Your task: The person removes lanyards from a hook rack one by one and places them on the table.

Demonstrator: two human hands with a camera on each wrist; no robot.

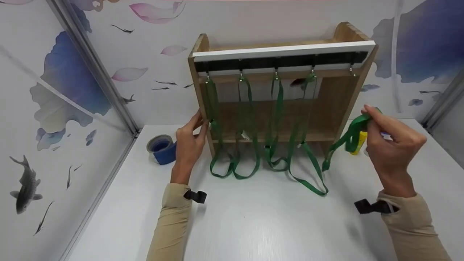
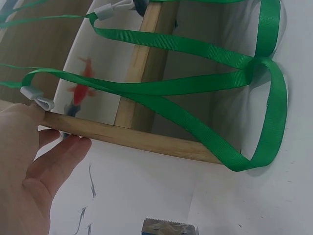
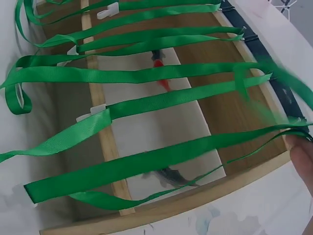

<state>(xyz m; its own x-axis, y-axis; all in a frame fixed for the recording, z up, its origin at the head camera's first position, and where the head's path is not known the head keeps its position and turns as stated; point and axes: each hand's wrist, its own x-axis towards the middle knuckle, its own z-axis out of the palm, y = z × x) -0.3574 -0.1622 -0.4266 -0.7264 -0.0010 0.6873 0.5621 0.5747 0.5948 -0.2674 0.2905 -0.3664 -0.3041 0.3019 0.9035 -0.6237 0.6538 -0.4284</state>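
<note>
A wooden rack (image 1: 340, 108) stands on the white table, with a black rail of hooks (image 1: 275, 62) across its top. Several green straps (image 1: 277, 119) hang from the hooks, and their loops lie on the table. My left hand (image 1: 195, 130) rests with straight fingers against the rack's left side post. In the left wrist view, my left hand (image 2: 34, 166) touches the wooden edge (image 2: 137, 138) beside a strap (image 2: 195, 46). My right hand (image 1: 373, 123) pinches one more green strap (image 1: 344, 139) to the right of the rack, below the rightmost hook (image 1: 351, 69). A fingertip (image 3: 303, 156) shows beside the straps (image 3: 146, 73).
A roll of blue tape (image 1: 162, 148) lies to the left of the rack; the roll's edge (image 2: 168, 227) also shows in the left wrist view. A yellow object (image 1: 359, 143) stands behind my right hand. Papered walls close in the table (image 1: 253, 224) at the back and left.
</note>
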